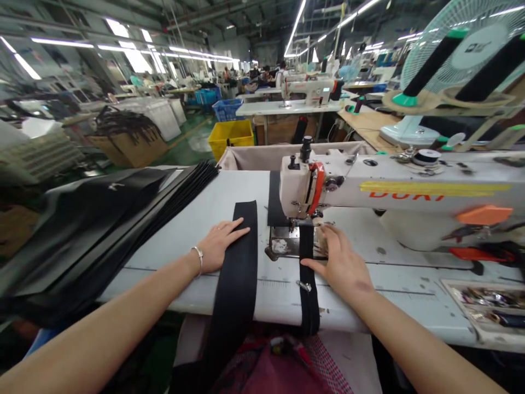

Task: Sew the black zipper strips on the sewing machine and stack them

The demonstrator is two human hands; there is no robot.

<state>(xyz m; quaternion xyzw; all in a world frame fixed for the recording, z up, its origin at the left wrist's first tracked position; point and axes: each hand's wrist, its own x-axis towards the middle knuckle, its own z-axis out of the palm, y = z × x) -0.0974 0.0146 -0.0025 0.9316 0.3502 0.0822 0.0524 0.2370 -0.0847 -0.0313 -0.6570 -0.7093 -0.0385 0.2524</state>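
Note:
My left hand (217,243) lies on the table with its fingers stretched onto a wide black strip (240,257), which hangs over the front edge. My right hand (342,262) is spread beside the needle area of the sewing machine (303,189). Its thumb touches a black zipper (307,265), while its other fingertips are close to the presser foot. The zipper runs under the foot, and its metal slider (303,285) shows near the table's front edge. Left of the needle, another black piece (276,202) lies partly behind the machine head.
Black panels (115,219) are stacked on the left. A fabric-lined bin (262,156) stands behind the table, with a yellow crate (232,134) beyond. Thread cones (430,65) and a fan (484,46) are at upper right. A tray of small parts (492,301) sits at right.

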